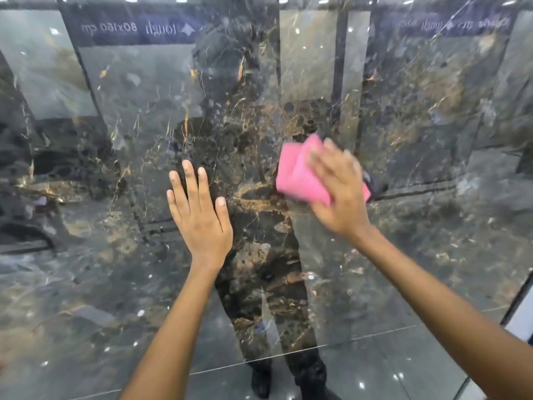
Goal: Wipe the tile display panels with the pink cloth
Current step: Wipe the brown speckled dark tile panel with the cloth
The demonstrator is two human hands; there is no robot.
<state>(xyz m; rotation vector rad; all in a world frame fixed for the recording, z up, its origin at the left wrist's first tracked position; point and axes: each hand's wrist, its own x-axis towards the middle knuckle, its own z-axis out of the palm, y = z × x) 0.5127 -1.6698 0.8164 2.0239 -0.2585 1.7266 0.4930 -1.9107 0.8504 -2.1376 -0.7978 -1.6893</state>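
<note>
A glossy dark marble-patterned tile panel (121,255) with gold-brown veins filled the view. A folded pink cloth (297,174) lay pressed flat against it right of centre, and an open left hand (199,215) rested flat on it just left of the cloth.

Both hands lie on the tile panel (115,168), left hand (199,215) left of the cloth (297,174).
</note>
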